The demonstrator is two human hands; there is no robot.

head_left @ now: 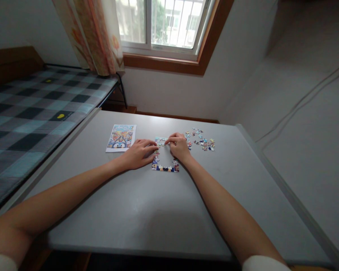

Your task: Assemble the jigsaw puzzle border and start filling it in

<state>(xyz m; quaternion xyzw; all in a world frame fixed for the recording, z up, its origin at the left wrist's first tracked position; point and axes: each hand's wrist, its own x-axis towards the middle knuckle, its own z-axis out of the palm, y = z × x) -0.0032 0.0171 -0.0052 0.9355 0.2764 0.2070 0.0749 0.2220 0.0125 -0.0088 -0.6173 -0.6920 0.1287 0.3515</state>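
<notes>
A jigsaw puzzle frame (165, 169) of joined colourful pieces lies on the grey-white table, and bare tabletop shows through its middle. My left hand (141, 153) rests palm down at the frame's left side, fingers stretched out and touching its edge. Over the upper right side is my right hand (179, 146), its index finger pointing at the top row and the other fingers curled. A small puzzle piece seems to be in its fingers, mostly hidden. Loose puzzle pieces (208, 144) are scattered beyond the right hand. Left of the frame lies a printed picture sheet (121, 138).
The table (124, 214) has raised rims along its left and right sides. A bed with a checked cover (51, 98) stands at the left. Behind the table are a window (172, 26) and a curtain (98, 37); a wall with cables rises at the right.
</notes>
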